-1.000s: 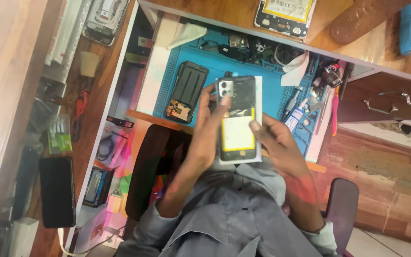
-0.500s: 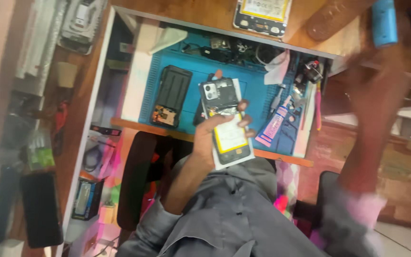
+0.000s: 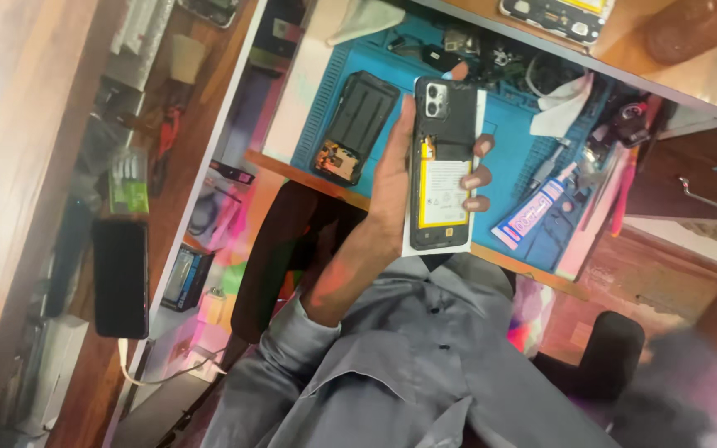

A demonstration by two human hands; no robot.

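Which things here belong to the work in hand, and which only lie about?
In hand:
- left hand
- opened black phone with yellow-edged battery
- white box under it

Lying about:
- black phone back cover
- white glue tube
- blue work mat
- black slab on wooden shelf

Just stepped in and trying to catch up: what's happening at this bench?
A person in a grey shirt holds an opened phone in the left hand, back cover off, so its yellow-edged battery and camera module show. It sits against a white box over a blue work mat. A second phone frame and a glue tube lie on the mat. The right hand is only a blur at the lower right edge, holding nothing visible.
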